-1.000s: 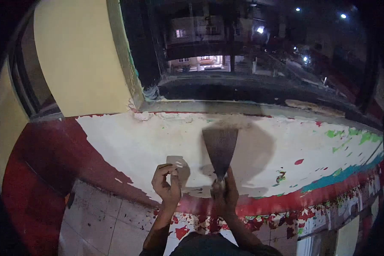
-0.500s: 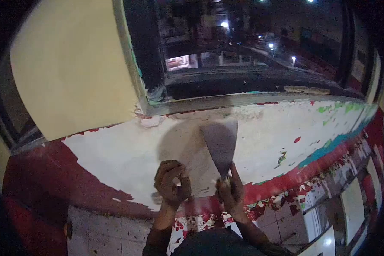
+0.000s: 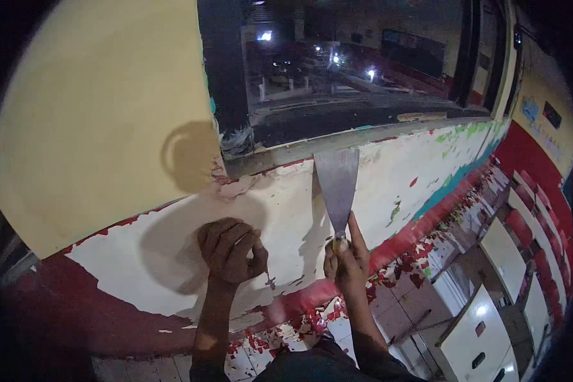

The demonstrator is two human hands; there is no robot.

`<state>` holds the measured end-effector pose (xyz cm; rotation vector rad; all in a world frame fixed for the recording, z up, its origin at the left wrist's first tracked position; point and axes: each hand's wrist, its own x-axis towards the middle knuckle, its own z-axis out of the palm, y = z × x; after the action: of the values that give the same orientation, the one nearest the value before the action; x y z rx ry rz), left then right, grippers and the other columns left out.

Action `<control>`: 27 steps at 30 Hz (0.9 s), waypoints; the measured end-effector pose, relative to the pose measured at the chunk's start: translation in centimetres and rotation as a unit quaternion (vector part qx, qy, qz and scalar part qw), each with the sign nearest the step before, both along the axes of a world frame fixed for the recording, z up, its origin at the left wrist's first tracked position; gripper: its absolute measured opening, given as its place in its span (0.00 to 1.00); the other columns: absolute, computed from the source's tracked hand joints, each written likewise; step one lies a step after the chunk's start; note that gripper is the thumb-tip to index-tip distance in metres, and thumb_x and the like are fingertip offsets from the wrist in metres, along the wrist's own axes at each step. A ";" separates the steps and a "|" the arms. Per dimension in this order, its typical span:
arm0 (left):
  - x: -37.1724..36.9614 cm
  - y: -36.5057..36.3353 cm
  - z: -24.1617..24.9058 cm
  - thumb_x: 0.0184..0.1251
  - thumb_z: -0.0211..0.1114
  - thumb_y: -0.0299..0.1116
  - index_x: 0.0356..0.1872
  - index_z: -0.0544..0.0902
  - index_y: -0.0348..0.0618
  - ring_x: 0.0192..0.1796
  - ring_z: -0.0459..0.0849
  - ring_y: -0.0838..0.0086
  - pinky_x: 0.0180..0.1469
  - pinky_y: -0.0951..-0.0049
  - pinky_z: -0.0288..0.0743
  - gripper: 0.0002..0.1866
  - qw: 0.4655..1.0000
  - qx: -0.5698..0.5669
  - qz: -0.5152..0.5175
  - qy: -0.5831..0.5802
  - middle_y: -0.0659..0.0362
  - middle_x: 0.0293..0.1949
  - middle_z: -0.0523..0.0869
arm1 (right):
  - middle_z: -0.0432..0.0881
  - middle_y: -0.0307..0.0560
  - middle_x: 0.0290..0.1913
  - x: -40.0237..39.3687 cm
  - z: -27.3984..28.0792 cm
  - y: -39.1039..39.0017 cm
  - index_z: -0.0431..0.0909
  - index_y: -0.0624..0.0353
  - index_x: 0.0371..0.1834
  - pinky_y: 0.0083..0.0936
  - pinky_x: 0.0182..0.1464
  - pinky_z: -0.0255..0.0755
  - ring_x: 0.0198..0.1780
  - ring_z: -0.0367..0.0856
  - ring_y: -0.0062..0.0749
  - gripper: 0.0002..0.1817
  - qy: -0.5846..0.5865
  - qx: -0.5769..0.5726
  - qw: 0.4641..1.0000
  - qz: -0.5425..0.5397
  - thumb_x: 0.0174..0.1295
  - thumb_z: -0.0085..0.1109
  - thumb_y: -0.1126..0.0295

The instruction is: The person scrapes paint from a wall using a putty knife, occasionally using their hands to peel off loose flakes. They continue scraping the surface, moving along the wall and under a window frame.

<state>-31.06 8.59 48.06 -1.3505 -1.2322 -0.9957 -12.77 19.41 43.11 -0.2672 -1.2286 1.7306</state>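
Note:
My right hand (image 3: pixel 349 258) is wrapped round the handle of a wide metal scraper (image 3: pixel 337 184), its index finger stretched along the tool. The blade points up, and its broad edge is close to the top of the white scraped wall (image 3: pixel 286 223), just under the window ledge. To the left, my left hand (image 3: pixel 230 250) is raised before the wall with its fingers curled and thumb bent towards them; whether something small is between them I cannot make out. Red paint (image 3: pixel 63 299) with ragged edges borders the white area.
A dark window (image 3: pixel 356 70) is above the ledge (image 3: pixel 286 156), beside a cream wall (image 3: pixel 108 114). Paint flakes (image 3: pixel 312 318) lie on the tiled floor (image 3: pixel 401 305). White-topped desks (image 3: pixel 481 331) and red chairs (image 3: pixel 544 274) stand at the right.
The view has swung to the right, showing more desks. The scraper is higher against the wall, nearer the ledge, and more upright. My left hand appears further left, still curled.

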 end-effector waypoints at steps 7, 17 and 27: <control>-0.1 -0.1 -0.2 0.45 0.62 0.27 0.29 0.79 0.51 0.36 0.80 0.68 0.43 0.64 0.68 0.08 1.000 -0.007 -0.011 0.005 0.65 0.32 0.80 | 0.72 0.40 0.26 0.7 -0.5 -0.4 0.46 0.54 0.74 0.15 0.17 0.60 0.18 0.65 0.17 0.35 -0.014 -0.015 1.000 0.002 0.66 0.50 0.70; 0.1 0.1 -0.7 0.47 0.63 0.29 0.30 0.79 0.53 0.39 0.79 0.68 0.47 0.62 0.67 0.08 0.999 -0.025 0.022 0.000 0.66 0.35 0.80 | 0.75 0.40 0.28 2.6 -1.9 0.6 0.47 0.59 0.74 0.15 0.19 0.61 0.19 0.67 0.17 0.36 -0.073 0.032 0.997 0.014 0.66 0.53 0.67; -0.5 0.0 -1.4 0.52 0.71 0.42 0.45 0.81 0.70 0.55 0.73 0.69 0.59 0.54 0.63 0.17 0.992 -0.011 0.036 0.119 0.67 0.51 0.75 | 0.79 0.44 0.38 1.4 -2.3 -2.9 0.52 0.65 0.72 0.20 0.37 0.71 0.32 0.74 0.22 0.33 -0.171 0.176 0.969 0.016 0.67 0.51 0.63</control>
<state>-31.53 8.63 46.61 -1.3870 -1.1062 -0.7494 -11.39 16.51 40.83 -0.3429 -1.7730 1.4951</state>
